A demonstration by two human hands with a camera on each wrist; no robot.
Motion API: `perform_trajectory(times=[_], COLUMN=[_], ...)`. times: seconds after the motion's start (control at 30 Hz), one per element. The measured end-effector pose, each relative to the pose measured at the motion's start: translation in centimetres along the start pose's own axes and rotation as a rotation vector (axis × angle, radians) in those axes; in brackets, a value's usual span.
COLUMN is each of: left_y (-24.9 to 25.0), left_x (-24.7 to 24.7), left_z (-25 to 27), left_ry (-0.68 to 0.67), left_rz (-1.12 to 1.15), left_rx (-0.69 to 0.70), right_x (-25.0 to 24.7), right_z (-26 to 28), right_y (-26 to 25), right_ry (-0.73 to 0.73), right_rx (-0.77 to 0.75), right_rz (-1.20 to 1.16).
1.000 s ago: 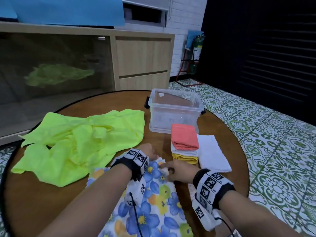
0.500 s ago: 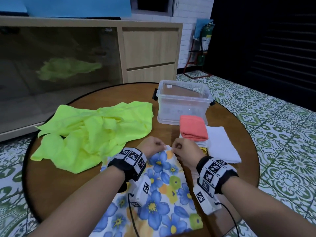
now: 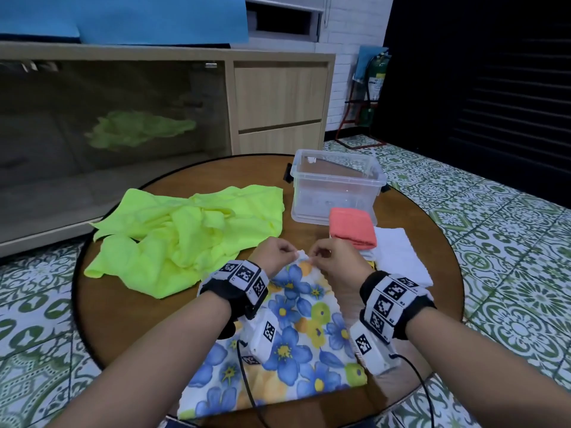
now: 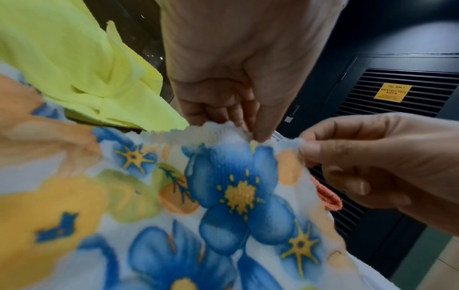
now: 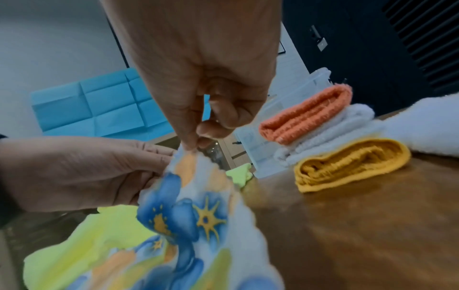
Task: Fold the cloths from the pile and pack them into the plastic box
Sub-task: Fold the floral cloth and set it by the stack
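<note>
Both hands, left hand [image 3: 275, 253] and right hand [image 3: 332, 257], have lifted the floral cloth's [image 3: 287, 332] far edge off the table [image 3: 129, 307] at 6 o'clock, each pinching it, nearly touching. This looks like a fold starting; the box [image 3: 336, 183] at 1 o'clock holds no cloths yet.

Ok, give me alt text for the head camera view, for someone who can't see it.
Two hands, left hand and right hand, pinch the far edge of a floral cloth close together, lifting it over a round wooden table. A crumpled neon yellow cloth lies to the left; ahead to the right, folded cloths are stacked in front of a clear plastic box.
</note>
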State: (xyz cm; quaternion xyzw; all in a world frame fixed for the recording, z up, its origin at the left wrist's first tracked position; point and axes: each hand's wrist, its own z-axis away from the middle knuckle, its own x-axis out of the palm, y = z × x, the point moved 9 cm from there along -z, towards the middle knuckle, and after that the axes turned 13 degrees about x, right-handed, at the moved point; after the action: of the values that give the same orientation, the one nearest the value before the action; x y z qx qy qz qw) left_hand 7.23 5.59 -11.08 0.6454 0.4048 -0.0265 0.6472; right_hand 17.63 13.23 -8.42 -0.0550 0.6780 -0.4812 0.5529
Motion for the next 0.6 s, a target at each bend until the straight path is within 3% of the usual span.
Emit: perform_trajectory(times=[0.1,0.4,0.6], left_y=[1.1,4.4,6.5], left_x=[-0.8,-3.1,-4.7], left_z=[0.2,1.0,0.9], left_ry=[0.027,0.040,0.052], left_rz=[-0.009,0.073,-0.099], left_rx=[0.017,0.077,0.163], right_x=[-1.1,-2.0,-2.7], right_z=[0.4,0.1,0.4], right_y=[-2.2,-3.7,-5.3], right_ry=[0.045,0.140,0.138], right_rx=[-0.066,-0.025,-0.054], right_rz=[0.025,0.016,-0.068])
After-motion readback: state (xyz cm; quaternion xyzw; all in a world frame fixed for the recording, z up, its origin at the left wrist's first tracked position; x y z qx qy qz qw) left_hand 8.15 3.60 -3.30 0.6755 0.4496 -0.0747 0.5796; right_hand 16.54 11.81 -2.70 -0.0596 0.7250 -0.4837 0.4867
